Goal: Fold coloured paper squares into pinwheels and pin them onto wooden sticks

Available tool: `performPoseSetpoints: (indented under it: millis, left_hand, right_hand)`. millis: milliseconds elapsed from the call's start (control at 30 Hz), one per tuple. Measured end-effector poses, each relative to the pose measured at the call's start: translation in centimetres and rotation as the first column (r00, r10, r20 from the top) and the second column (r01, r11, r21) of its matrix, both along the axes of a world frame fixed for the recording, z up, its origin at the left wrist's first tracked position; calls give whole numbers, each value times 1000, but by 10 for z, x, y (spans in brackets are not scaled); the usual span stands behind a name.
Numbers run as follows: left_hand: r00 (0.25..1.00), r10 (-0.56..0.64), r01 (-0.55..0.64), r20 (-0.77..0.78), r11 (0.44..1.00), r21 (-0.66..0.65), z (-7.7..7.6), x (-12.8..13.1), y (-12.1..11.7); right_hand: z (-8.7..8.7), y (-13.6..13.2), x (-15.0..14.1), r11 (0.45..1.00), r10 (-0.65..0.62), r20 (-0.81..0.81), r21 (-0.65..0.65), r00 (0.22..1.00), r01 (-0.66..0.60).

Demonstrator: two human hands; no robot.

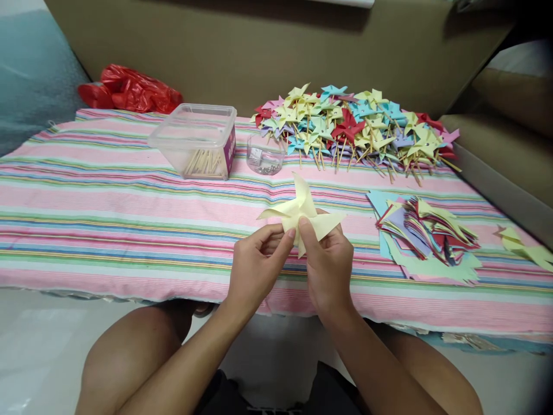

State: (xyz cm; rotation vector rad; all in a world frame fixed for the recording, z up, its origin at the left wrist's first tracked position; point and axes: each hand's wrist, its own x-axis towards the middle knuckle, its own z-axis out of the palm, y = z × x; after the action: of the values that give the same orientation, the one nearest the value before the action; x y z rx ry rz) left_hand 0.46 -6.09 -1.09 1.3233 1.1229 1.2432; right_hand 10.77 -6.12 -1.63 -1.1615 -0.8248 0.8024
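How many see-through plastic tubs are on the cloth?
2. The big tub with sticks is left of the middle; the little tub with shiny bits is beside it, nearer the pinwheels. More could hide behind them.

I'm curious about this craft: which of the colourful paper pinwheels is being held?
The pale yellow paper pinwheel, held by the left hand and right hand; the other pinwheels lie heaped farther back on the striped pink cloth.

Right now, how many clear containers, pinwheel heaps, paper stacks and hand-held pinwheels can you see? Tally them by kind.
Clear containers: 2 (box, small tub)
Pinwheel heap: 1
Paper stack: 1
Pale yellow pinwheel, between left hand and right hand: 1
Total: 5
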Motion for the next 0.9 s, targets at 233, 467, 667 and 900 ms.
performPoseSetpoints:
  millis: [233, 467, 667, 900]
  left_hand:
    - [976, -7, 21, 219, 998, -61, 1, 0, 4]
    - [802, 45, 158, 595, 945, -285, 1, 4, 7]
    - [822, 94, 84, 561, 956, -283, -2, 6, 7]
    - [826, 157, 12, 541, 955, -295, -2, 1, 13]
  right_hand:
    - [0, -1, -2, 1000, 12, -8, -13, 1000, -12]
    - [-5, -3, -8, 992, 108, -171, -45, 979, -117]
    - [-7, -4, -9, 987, 136, -202, -53, 970, -149]
    - [-6, -2, -6, 981, 184, -200, -28, 962, -193]
